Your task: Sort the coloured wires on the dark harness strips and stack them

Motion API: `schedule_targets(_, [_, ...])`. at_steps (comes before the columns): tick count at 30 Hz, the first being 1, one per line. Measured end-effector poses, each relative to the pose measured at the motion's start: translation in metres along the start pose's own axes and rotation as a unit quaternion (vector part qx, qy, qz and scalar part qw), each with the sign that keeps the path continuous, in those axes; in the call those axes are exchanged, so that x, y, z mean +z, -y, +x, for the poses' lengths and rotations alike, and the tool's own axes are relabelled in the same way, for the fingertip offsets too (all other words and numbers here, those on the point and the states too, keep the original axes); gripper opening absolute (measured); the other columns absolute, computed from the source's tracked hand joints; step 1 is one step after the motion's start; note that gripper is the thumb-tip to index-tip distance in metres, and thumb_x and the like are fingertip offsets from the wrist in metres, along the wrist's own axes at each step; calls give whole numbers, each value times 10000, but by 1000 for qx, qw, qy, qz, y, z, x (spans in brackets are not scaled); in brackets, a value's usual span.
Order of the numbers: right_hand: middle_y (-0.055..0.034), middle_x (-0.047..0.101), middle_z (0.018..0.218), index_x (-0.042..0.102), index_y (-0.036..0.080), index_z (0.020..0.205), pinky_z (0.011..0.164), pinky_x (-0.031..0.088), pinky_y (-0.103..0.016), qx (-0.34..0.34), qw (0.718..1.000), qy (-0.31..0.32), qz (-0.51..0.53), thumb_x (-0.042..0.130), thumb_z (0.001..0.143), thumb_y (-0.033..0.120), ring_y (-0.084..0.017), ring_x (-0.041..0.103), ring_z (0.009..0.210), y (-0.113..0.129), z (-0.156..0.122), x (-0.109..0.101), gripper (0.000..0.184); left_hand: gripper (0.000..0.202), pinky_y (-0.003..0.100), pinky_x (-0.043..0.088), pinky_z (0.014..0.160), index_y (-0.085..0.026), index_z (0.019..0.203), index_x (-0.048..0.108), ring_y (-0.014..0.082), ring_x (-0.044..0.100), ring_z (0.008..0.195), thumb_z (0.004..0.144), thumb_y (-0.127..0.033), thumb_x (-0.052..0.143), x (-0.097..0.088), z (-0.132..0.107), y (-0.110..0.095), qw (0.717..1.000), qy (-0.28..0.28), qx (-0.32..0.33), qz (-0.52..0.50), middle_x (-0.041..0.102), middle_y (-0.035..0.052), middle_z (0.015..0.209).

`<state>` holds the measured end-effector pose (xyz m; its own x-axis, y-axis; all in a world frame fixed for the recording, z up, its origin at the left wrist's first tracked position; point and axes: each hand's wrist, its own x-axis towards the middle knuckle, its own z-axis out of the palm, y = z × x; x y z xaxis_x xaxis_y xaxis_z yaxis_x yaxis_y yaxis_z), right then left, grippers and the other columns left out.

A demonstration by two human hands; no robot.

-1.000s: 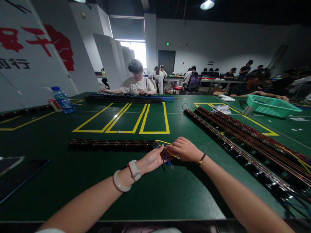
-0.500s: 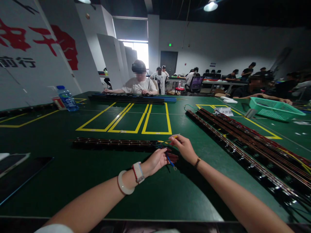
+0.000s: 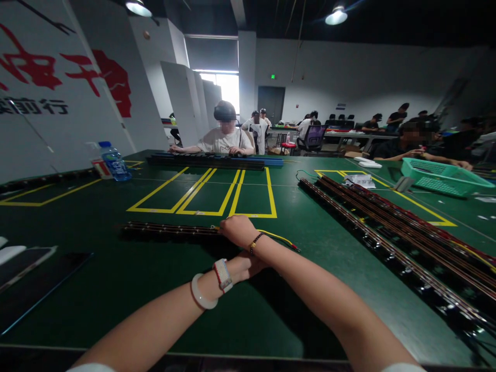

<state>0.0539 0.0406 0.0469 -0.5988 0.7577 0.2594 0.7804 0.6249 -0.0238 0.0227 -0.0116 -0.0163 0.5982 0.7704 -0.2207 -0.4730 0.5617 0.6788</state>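
A long dark strip assembly (image 3: 170, 228) with copper-coloured lines lies crosswise in front of me. My right hand (image 3: 238, 230) reaches over my left wrist area to the strip's right end, its fingers closed around a yellow wire (image 3: 275, 236). One wire end with a small metal terminal pokes out left of the fingers above the strip. On the other side the wire curves right to a red sleeve and a dark tip on the table. Below and partly behind my right wrist is my left hand (image 3: 246, 266); its fingertips are hidden. The blue wire seen earlier is not visible.
Several long strips with copper lines (image 3: 383, 227) lie at the right. A green basket (image 3: 445, 178), a white packet (image 3: 360, 181) and a water bottle (image 3: 116, 163) stand farther back. A dark flat device (image 3: 50, 289) lies at left. A person sits opposite behind black strips (image 3: 205, 161).
My right hand has moved left across my left hand, carrying the yellow wire along the strip. My left hand has dropped slightly, and the blue wire is now out of sight.
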Motion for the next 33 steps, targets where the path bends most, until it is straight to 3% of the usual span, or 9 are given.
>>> schedule_targets(5, [-56, 675, 824, 651, 199, 1023, 613, 390, -237, 46, 982, -83, 163, 451, 904, 517, -172, 612, 740, -21, -23, -21, 394, 146, 350, 473, 803, -133, 809, 642, 208, 647, 771, 849, -196, 516, 0, 2, 0, 998, 20, -12, 50, 680, 99, 807])
schedule_targets(8, [-22, 652, 782, 650, 199, 1027, 593, 376, -217, 96, 958, -113, 247, 427, 926, 455, -133, 577, 686, -54, -52, -30, 354, 199, 363, 479, 785, -101, 792, 611, 222, 663, 739, 874, -236, 489, 1, 5, 0, 998, 14, -36, 59, 681, 145, 779])
schedule_targets(11, [-28, 637, 780, 669, 178, 978, 611, 386, -233, 164, 953, -112, 230, 502, 884, 393, -138, 551, 680, -90, -84, -15, 288, 189, 353, 484, 765, -85, 828, 562, 210, 670, 720, 895, -229, 460, 4, 6, 1, 997, 9, -31, 67, 676, 179, 791])
schedule_targets(14, [-49, 639, 824, 693, 168, 938, 659, 412, -257, 177, 954, -73, 231, 555, 845, 397, -158, 560, 731, -113, -112, 11, 283, 161, 366, 483, 778, -94, 860, 515, 213, 675, 730, 911, -221, 430, 9, 5, 1, 997, -10, -22, 70, 673, 176, 780])
schedule_targets(17, [-53, 660, 843, 709, 167, 898, 699, 435, -265, 159, 944, -27, 287, 557, 843, 401, -169, 588, 768, -122, -126, 29, 284, 147, 373, 485, 782, -110, 885, 491, 204, 675, 725, 924, -215, 397, 12, 3, 1, 996, -23, -18, 85, 673, 155, 762])
schedule_targets(22, [-47, 686, 864, 709, 167, 879, 734, 450, -269, 160, 927, -12, 339, 561, 839, 390, -175, 618, 801, -123, -126, 32, 270, 236, 301, 485, 654, -119, 879, 509, 180, 659, 631, 890, -354, 483, 5, 1, -9, 984, -11, -61, 167, 674, 128, 715])
schedule_targets(24, [-46, 687, 857, 708, 167, 875, 730, 451, -267, 162, 927, -14, 338, 562, 840, 390, -173, 618, 796, -123, -125, 31, 268, 301, 272, 473, 598, -124, 868, 528, 160, 637, 571, 867, -424, 502, 1, 2, -18, 966, -1, -105, 235, 669, 104, 665])
schedule_targets(27, [-40, 686, 862, 707, 177, 871, 741, 450, -265, 165, 930, -18, 328, 561, 844, 390, -170, 617, 804, -123, -125, 33, 259, 380, 226, 420, 485, -137, 803, 563, 131, 563, 440, 863, -497, 456, -2, 2, -33, 918, 3, -152, 367, 620, 57, 524])
schedule_targets(33, [-37, 679, 874, 707, 188, 877, 744, 448, -259, 153, 936, -30, 316, 572, 844, 388, -166, 611, 810, -124, -126, 35, 244, 460, 203, 284, 365, -152, 556, 554, 110, 425, 297, 861, -477, 438, 3, -3, -51, 813, 28, -186, 551, 499, 31, 369])
